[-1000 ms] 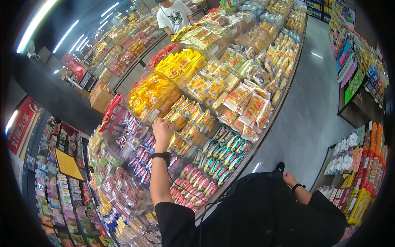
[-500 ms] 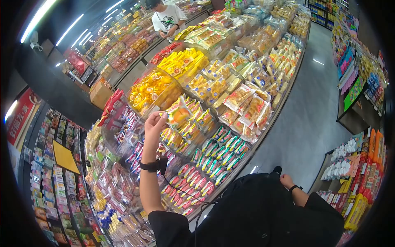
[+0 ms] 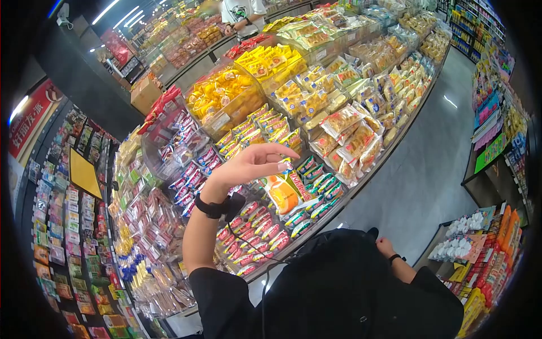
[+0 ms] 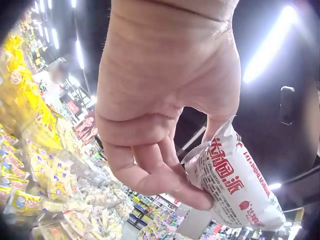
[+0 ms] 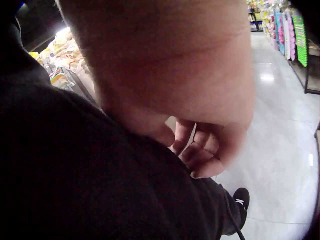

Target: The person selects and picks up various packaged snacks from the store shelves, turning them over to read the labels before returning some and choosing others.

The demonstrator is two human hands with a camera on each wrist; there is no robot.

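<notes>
My left hand (image 3: 245, 165) pinches one end of a wrapped snack pie (image 3: 285, 193) between thumb and fingers, above the snack display. Its front carries an orange picture with green and white print. In the left wrist view the packet's white back (image 4: 235, 185) shows red and black lettering. Beneath and beyond the hand lie rows of small yellow snack packets (image 3: 262, 129), with green-and-white packets (image 3: 322, 183) to the right and pink ones (image 3: 257, 231) nearer me. My right hand (image 5: 202, 150) hangs beside my dark clothing, fingers loosely curled around nothing.
Clear-walled bins of yellow packets (image 3: 220, 101) stand farther back. Bread packs (image 3: 350, 133) are piled along the display's right edge. A grey floor aisle (image 3: 420, 147) runs on the right past shelving (image 3: 485, 243). Another person (image 3: 243, 17) is across the display.
My left hand has lifted the wrapped snack pie from the yellow packets and brought it rightward and nearer to me. The right hand stays low at my side.
</notes>
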